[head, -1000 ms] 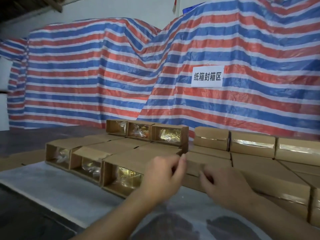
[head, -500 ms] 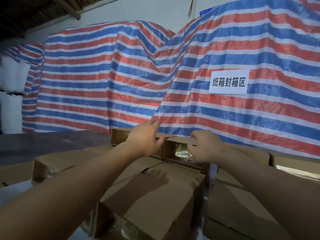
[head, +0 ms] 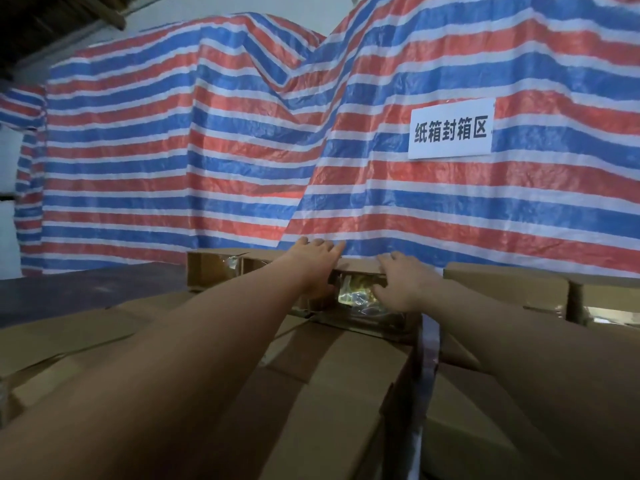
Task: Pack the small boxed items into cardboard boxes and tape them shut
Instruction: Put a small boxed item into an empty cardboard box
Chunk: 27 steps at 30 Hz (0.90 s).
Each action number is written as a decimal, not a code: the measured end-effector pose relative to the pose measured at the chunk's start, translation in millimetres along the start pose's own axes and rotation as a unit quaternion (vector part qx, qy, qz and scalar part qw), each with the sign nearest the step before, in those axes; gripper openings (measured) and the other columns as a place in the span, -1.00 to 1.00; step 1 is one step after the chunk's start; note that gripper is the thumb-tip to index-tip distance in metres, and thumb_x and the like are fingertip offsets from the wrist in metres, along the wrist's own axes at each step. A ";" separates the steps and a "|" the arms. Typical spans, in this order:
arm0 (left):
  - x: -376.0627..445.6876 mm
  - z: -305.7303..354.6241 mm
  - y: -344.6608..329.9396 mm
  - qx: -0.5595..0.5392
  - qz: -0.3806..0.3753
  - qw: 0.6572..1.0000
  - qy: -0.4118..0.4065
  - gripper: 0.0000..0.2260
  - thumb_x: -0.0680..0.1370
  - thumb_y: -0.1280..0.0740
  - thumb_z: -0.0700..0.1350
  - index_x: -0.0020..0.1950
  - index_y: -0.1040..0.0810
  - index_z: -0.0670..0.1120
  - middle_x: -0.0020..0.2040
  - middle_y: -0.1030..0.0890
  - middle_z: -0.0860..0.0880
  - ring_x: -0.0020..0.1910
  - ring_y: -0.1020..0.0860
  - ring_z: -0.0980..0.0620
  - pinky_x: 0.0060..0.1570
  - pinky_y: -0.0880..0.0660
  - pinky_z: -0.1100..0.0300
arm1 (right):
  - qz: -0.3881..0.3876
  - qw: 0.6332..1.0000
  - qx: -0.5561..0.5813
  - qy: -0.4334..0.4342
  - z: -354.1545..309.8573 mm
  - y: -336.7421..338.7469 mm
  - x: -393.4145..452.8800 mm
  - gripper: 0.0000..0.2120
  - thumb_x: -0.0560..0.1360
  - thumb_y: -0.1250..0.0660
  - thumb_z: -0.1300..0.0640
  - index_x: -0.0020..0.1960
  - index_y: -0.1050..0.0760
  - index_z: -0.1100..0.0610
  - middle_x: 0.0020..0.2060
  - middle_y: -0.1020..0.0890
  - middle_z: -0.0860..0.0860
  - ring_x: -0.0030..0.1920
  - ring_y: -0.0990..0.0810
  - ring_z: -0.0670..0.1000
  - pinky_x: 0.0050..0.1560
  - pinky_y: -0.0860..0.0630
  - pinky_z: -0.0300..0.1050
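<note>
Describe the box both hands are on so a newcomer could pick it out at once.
Find the white sign on the striped tarp; below and left of it, a row of open-fronted boxes runs along the tarp's foot. The box has the left hand and right hand on it; something shiny and golden shows inside.

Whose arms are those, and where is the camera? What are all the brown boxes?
The camera sits on a person's head, so you see what they see, looking forward and down along their own arms. No robot here, just two bare hands.

The left hand and right hand reach to a small open cardboard box at the back, one on each side of it, fingers over its top. Something shiny and golden shows inside.

More brown boxes lie closer, and others stand to the right. Behind hangs a striped tarp with a white sign.
</note>
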<state>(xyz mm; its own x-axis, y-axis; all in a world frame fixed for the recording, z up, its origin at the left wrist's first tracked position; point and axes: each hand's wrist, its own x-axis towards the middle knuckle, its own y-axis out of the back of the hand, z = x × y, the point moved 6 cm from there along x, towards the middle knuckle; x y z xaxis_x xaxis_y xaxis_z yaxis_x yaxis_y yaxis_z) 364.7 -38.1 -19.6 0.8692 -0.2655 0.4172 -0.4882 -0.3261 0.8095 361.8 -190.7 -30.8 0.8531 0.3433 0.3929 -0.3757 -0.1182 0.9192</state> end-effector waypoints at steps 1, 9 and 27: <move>2.8 -0.2 -1.3 0.002 -0.005 1.000 0.001 -0.19 0.56 -0.30 0.14 0.61 0.13 -0.06 0.59 -0.12 -0.12 0.56 -0.09 -0.12 0.53 -0.01 -0.12 | 0.011 1.000 0.003 0.004 0.3 -1.6 0.8 -0.45 0.60 -0.23 -0.08 0.52 -0.24 0.11 0.38 -0.39 0.13 0.34 -0.41 0.15 0.32 -0.44 0.07; 9.3 -0.9 -5.1 0.025 -0.032 0.999 0.020 -0.55 0.58 -0.27 -0.12 0.46 -0.32 0.05 0.30 -0.51 -0.06 0.30 -0.45 -0.08 0.30 -0.32 -0.02 | 0.047 0.996 -0.061 0.042 0.0 6.2 -3.3 -0.68 0.55 -0.23 0.29 0.28 -0.45 0.07 -0.02 -0.55 0.03 -0.04 -0.54 0.06 -0.11 -0.42 -0.12; -97.1 -19.1 191.1 -0.645 -0.017 0.759 0.088 -0.60 0.55 -0.38 0.10 0.33 -0.48 -0.05 0.21 -0.55 -0.06 0.18 -0.54 -0.07 0.23 -0.50 -0.01 | 0.077 0.984 0.161 -0.005 9.4 199.9 -123.7 -0.78 0.68 -0.19 0.12 -0.11 -0.50 0.06 -0.21 -0.61 0.11 -0.24 -0.65 0.11 -0.33 -0.62 -0.09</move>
<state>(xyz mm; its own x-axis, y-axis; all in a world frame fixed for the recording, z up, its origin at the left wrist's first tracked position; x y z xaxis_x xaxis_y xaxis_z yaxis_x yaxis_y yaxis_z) 188.5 -57.3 102.5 0.9321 -0.1136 0.3438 -0.0816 0.8592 0.5050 184.6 -265.6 104.6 0.7989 0.2889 0.5275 -0.3683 -0.4583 0.8088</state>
